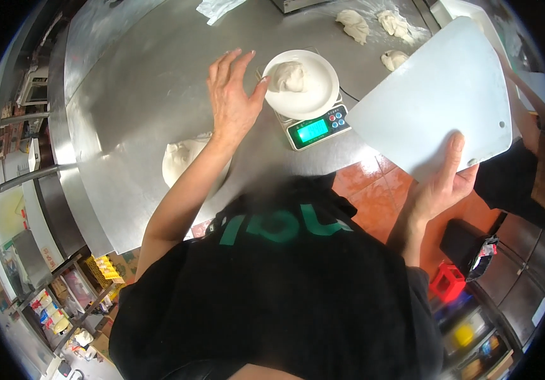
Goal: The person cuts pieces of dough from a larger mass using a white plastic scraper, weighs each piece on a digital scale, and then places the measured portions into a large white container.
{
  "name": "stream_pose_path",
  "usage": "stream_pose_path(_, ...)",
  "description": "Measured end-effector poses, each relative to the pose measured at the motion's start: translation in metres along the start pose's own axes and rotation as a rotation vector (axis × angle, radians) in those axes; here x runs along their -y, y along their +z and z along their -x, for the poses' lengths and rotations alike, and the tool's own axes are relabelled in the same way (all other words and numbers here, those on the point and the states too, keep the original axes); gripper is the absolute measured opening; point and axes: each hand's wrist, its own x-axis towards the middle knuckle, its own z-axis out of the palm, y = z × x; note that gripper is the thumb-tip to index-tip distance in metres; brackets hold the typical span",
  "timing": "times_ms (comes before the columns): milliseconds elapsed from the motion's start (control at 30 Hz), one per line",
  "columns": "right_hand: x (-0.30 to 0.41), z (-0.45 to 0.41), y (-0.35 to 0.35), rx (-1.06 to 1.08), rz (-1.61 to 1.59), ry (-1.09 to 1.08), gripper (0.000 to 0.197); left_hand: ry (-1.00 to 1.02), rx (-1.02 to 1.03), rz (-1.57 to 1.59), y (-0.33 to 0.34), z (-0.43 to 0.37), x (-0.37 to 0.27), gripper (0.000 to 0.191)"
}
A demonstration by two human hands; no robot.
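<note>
My left hand [235,92] hovers with fingers spread at the left rim of a white plate [320,90]; whether the thumb touches the rim I cannot tell. On the plate lies a lump of dough [290,77]. Under it is a digital kitchen scale [318,127] with a lit green display. In my right hand [448,183] is a large, pale plastic dough scraper [443,97], raised over the right side of the table and gripped near its holed edge. A bigger piece of dough [177,159] is partly hidden behind my left forearm.
Several dough pieces [353,26] lie on the floured back right of the steel table [144,90]. A white tub [448,7] stands beyond the scraper. A white cloth or bag [218,8] lies at the back. Another person's arm [531,92] is at the right.
</note>
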Motion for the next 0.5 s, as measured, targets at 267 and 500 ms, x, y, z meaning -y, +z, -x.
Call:
stream_pose_path(267,-0.004,0.007,-0.002,0.031,-0.012,-0.012,0.025,-0.005,0.069,0.011,0.011,0.013,0.012,0.039)
stream_pose_path(500,-0.054,-0.001,0.016,0.325,0.472,0.151,0.024,-0.042,0.085,0.136,0.042,0.011,0.007,0.026)
